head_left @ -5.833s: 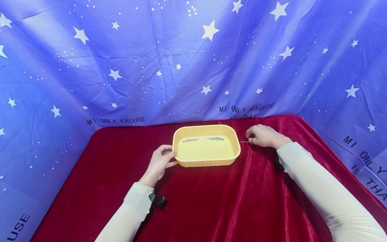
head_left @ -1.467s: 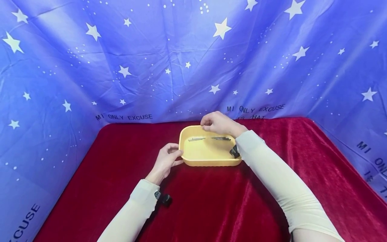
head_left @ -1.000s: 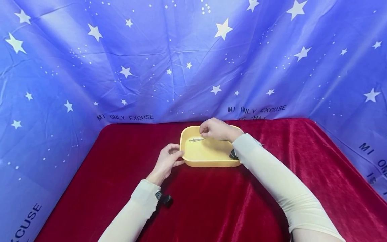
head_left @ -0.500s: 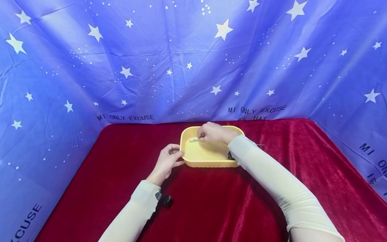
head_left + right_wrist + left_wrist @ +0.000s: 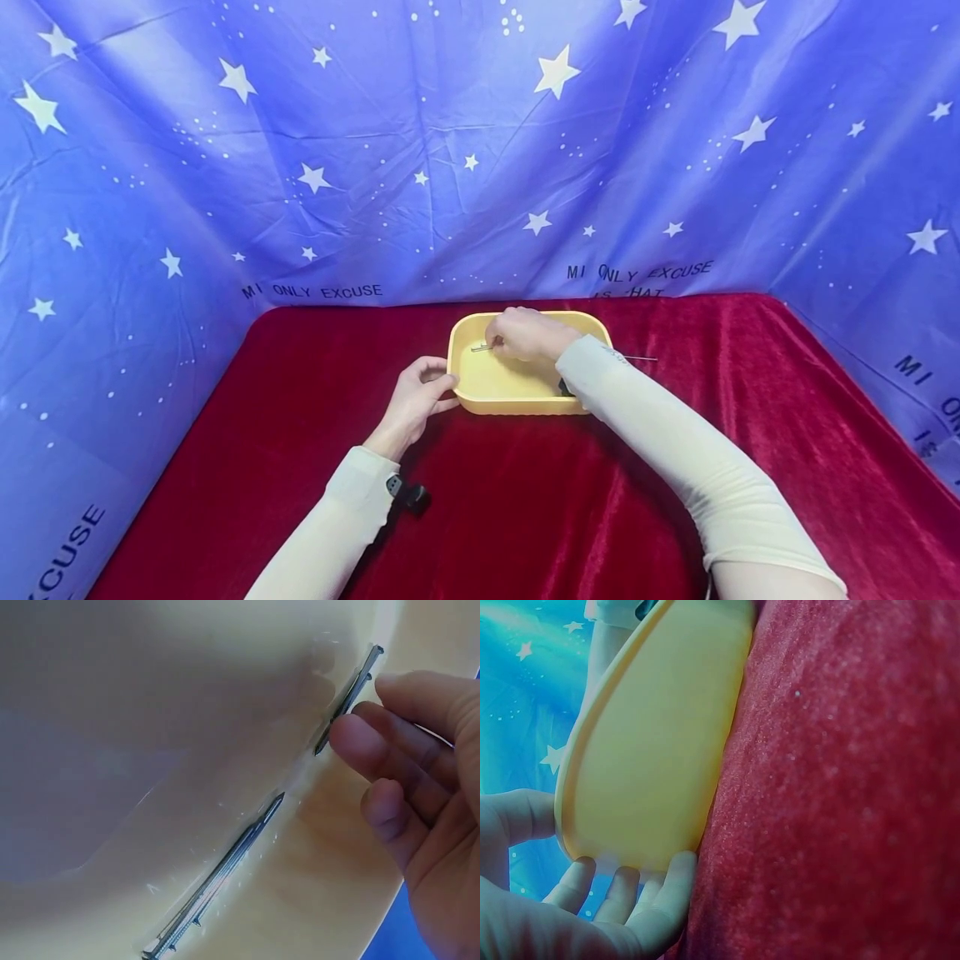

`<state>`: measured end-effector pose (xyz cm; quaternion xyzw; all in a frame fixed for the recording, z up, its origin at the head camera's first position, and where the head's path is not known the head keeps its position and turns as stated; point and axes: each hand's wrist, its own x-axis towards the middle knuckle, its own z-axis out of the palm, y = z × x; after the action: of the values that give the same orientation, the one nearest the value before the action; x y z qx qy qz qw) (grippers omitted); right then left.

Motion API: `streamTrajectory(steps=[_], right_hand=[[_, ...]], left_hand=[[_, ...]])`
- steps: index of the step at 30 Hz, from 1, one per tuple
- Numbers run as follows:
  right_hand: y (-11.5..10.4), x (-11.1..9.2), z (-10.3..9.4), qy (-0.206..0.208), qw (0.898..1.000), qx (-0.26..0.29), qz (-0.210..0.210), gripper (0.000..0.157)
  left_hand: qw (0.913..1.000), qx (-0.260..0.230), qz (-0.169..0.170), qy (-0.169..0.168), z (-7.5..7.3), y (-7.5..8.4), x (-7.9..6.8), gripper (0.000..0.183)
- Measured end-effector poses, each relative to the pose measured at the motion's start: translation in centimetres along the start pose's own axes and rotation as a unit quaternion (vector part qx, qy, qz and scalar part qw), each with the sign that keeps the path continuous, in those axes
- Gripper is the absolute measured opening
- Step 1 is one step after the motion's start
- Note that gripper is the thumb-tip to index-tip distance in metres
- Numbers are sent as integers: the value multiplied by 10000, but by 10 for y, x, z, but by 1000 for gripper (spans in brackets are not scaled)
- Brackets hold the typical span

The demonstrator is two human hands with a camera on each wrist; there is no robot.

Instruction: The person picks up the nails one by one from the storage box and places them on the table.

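Observation:
A shallow yellow plastic tray (image 5: 517, 407) stands on the table. My left hand (image 5: 408, 398) grips its left end; in the left wrist view the thumb is at the rim and the fingers (image 5: 671, 896) bend against the outer wall. Over the inside of the tray is my right hand (image 5: 528, 335), its fingers bent loosely. In the right wrist view its fingertips (image 5: 349, 735) lie right at a small bunch of nails (image 5: 364, 671), overlapping the shafts, and I see no nail between the fingers. A second bunch of nails (image 5: 217, 881) lies farther along the wall, points facing the first.
Red velvet cloth (image 5: 510, 517) covers the table. To the right of the tray, partly behind the right sleeve (image 5: 660, 425), a thin metal nail (image 5: 641, 358) lies on the cloth. A blue star-print curtain (image 5: 420, 208) hangs behind and at both sides.
My right hand, which pinched a nail right of the tray, has come over the tray and then down and left to the left bunch. The left hand stays at the tray's end.

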<state>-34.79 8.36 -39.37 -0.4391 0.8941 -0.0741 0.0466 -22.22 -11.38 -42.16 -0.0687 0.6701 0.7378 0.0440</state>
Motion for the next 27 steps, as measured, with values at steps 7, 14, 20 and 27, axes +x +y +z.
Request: streamTrajectory(steps=[7,14,20,27], right_hand=[[-1,1,0,-24,9996,-269,114,13],[-1,2,3,-81,9992,-336,189,27],[-3,2,2,-103,9990,-370,214,33],[-4,1,3,-199,9985,-423,276,33]], left_hand=[[10000,-23,3,5,0,0,0,34],[10000,12,19,-15,0,-1,1,34],[10000,19,15,-21,-1,-1,1,34],[10000,20,3,-49,-2,-1,0,34]])
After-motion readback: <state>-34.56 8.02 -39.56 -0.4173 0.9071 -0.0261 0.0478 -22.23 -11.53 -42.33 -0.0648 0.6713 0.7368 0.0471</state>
